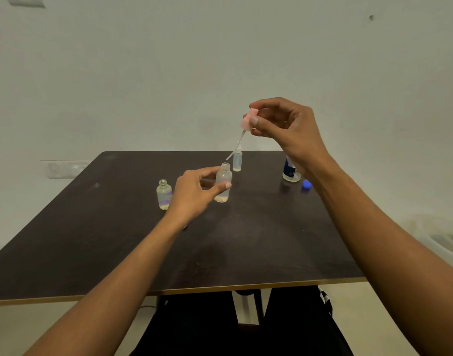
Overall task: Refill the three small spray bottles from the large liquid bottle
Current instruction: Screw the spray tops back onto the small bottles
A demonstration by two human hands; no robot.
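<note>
My left hand (194, 192) grips a frosted small bottle (223, 182) that stands open-necked on the dark table (117, 240). My right hand (284, 127) holds a pink spray cap (248, 120) in the air above it, its thin dip tube (235, 147) hanging down and to the left. A second open small bottle (164, 194) with a purple print stands to the left. A third small bottle (237, 159), with a white top on, stands further back. The large liquid bottle (290, 172), dark-labelled, stands at the right, partly hidden by my right wrist.
A blue cap (307, 184) lies on the table beside the large bottle. A pale wall rises just behind the table's far edge. My dark-clothed legs and the table's frame show below the near edge.
</note>
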